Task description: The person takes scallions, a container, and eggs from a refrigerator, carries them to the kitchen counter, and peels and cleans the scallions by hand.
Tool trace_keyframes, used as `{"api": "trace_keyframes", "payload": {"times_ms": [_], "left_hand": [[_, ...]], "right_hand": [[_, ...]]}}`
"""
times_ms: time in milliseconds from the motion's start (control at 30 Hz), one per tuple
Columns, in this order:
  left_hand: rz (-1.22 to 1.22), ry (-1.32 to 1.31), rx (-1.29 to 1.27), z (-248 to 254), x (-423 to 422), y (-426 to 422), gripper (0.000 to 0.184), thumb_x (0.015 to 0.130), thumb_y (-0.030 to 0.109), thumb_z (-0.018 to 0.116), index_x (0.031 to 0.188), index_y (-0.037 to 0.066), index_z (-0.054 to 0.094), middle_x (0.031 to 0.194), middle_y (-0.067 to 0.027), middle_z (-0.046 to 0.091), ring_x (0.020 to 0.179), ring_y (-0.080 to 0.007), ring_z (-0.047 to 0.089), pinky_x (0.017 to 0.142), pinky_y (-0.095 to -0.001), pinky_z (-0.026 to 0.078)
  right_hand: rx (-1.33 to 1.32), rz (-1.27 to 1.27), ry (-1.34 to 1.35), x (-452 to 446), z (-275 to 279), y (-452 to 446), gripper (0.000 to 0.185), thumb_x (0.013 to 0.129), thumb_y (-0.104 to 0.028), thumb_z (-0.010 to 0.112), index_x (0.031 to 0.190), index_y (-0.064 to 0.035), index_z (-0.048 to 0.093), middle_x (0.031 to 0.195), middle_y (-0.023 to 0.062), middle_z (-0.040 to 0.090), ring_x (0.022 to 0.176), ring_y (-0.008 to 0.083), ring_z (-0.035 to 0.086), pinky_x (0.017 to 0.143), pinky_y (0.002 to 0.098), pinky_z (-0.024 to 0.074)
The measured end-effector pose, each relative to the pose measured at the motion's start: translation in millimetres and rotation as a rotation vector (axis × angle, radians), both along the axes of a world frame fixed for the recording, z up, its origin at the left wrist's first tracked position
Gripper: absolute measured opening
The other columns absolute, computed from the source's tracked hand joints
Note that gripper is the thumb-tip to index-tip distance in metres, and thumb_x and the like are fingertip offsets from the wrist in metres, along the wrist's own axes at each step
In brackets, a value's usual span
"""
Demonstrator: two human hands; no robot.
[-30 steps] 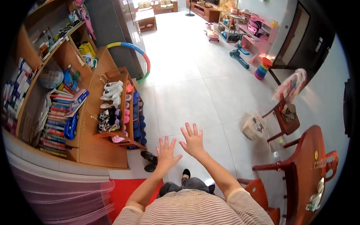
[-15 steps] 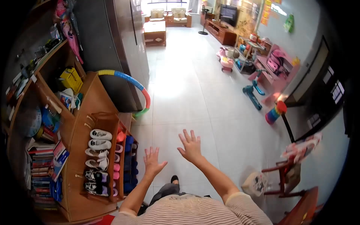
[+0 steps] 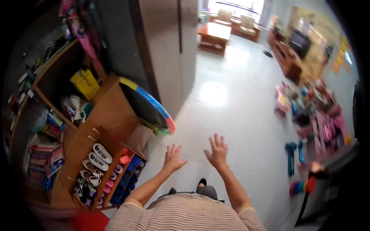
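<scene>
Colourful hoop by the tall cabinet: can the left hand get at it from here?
Probably, maybe with a lean or step. The left hand looks empty, fingers spread, and only floor shows between it and the hoop; true reach is hard to judge.

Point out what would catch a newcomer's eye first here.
Probably the multicoloured hula hoop, curving out beside the tall cabinet on the left. Next, the shoe rack at lower left, with white shoes and pink and blue footwear. Then the rainbow-striped stool-like object at lower right, near the teal scooter.
</scene>
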State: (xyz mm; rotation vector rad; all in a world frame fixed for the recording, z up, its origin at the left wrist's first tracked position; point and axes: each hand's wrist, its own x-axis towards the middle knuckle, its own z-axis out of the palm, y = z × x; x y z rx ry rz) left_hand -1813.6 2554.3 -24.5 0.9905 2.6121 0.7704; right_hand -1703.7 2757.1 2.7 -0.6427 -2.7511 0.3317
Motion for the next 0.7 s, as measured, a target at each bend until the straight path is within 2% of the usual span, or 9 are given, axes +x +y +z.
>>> {"api": "trace_keyframes", "payload": {"times_ms": [100, 200, 267, 300, 367, 433, 467, 567, 700], "left_hand": [[0.085, 0.058, 0.071, 9, -37, 40, 0.079, 0.066, 0.036, 0.071, 0.134, 0.014, 0.037, 0.141, -0.0214, 0.025, 0.131, -0.0457, 0.015, 0.105, -0.0492, 0.021], [0.234, 0.167, 0.255, 28, -78, 80, 0.073, 0.065, 0.03, 0.073, 0.128, 0.009, 0.044, 0.137, -0.0212, 0.032, 0.129, -0.0453, 0.02, 0.105, -0.0472, 0.023], [0.301, 0.149, 0.21, 31, -105, 97, 0.078, 0.066, 0.031, 0.073, 0.132, 0.01, 0.039, 0.138, -0.0226, 0.03, 0.128, -0.0461, 0.02, 0.107, -0.0463, 0.021], [0.325, 0.143, 0.177, 8, -118, 102, 0.08, 0.066, 0.032, 0.074, 0.134, 0.011, 0.036, 0.139, -0.0232, 0.029, 0.128, -0.0465, 0.021, 0.107, -0.0459, 0.02], [0.371, 0.127, 0.194, -3, -150, 125, 0.078, 0.067, 0.033, 0.072, 0.134, 0.011, 0.037, 0.139, -0.0234, 0.028, 0.129, -0.0462, 0.019, 0.107, -0.0464, 0.02], [0.461, 0.077, 0.128, 28, -175, 145, 0.075, 0.069, 0.034, 0.07, 0.133, 0.011, 0.038, 0.14, -0.0228, 0.027, 0.131, -0.0451, 0.016, 0.107, -0.0471, 0.019], [0.51, 0.075, 0.153, 37, -186, 156, 0.072, 0.072, 0.035, 0.068, 0.134, 0.012, 0.037, 0.14, -0.0224, 0.027, 0.133, -0.0435, 0.013, 0.108, -0.0481, 0.019], [0.64, 0.108, 0.176, 27, -196, 177, 0.071, 0.074, 0.034, 0.067, 0.135, 0.013, 0.035, 0.141, -0.0221, 0.026, 0.133, -0.0426, 0.014, 0.108, -0.0478, 0.018], [0.765, 0.161, 0.167, 27, -184, 161, 0.073, 0.073, 0.029, 0.069, 0.135, 0.013, 0.034, 0.14, -0.022, 0.028, 0.132, -0.0429, 0.018, 0.107, -0.048, 0.02]], "right_hand": [[-0.031, 0.076, -0.003, -66, 13, 70, 0.068, 0.073, -0.031, 0.068, 0.132, -0.0138, 0.041, 0.144, 0.0127, 0.026, 0.131, 0.0406, 0.023, 0.094, 0.0614, 0.0269], [0.026, 0.234, 0.099, -151, 41, 120, 0.063, 0.075, -0.027, 0.068, 0.13, -0.0098, 0.043, 0.142, 0.0142, 0.03, 0.13, 0.0398, 0.025, 0.099, 0.0525, 0.0274], [0.029, 0.355, 0.148, -212, 52, 132, 0.061, 0.076, -0.024, 0.067, 0.13, -0.0077, 0.043, 0.141, 0.0161, 0.032, 0.13, 0.039, 0.026, 0.101, 0.0473, 0.0274], [0.004, 0.41, 0.17, -236, 27, 133, 0.062, 0.076, -0.024, 0.067, 0.129, -0.0066, 0.042, 0.14, 0.0181, 0.032, 0.129, 0.0407, 0.026, 0.101, 0.0486, 0.0273], [-0.013, 0.555, 0.195, -276, 28, 135, 0.063, 0.073, -0.022, 0.069, 0.128, -0.0051, 0.043, 0.138, 0.0204, 0.034, 0.127, 0.0436, 0.028, 0.099, 0.05, 0.0289], [-0.026, 0.671, 0.176, -309, 10, 134, 0.064, 0.07, -0.018, 0.07, 0.126, -0.0031, 0.043, 0.137, 0.0225, 0.034, 0.125, 0.0459, 0.03, 0.098, 0.0512, 0.031], [-0.079, 0.736, 0.101, -322, 5, 136, 0.065, 0.072, -0.021, 0.069, 0.129, -0.0066, 0.041, 0.141, 0.0174, 0.03, 0.128, 0.0431, 0.026, 0.097, 0.054, 0.0282], [-0.088, 0.868, -0.088, -343, -29, 130, 0.065, 0.072, -0.024, 0.069, 0.129, -0.0067, 0.042, 0.141, 0.0172, 0.031, 0.129, 0.0402, 0.026, 0.097, 0.0549, 0.0282], [-0.137, 1.26, -0.097, -380, -38, 97, 0.062, 0.074, -0.025, 0.067, 0.128, -0.0069, 0.043, 0.139, 0.0162, 0.035, 0.124, 0.0386, 0.035, 0.096, 0.0507, 0.032]]}}
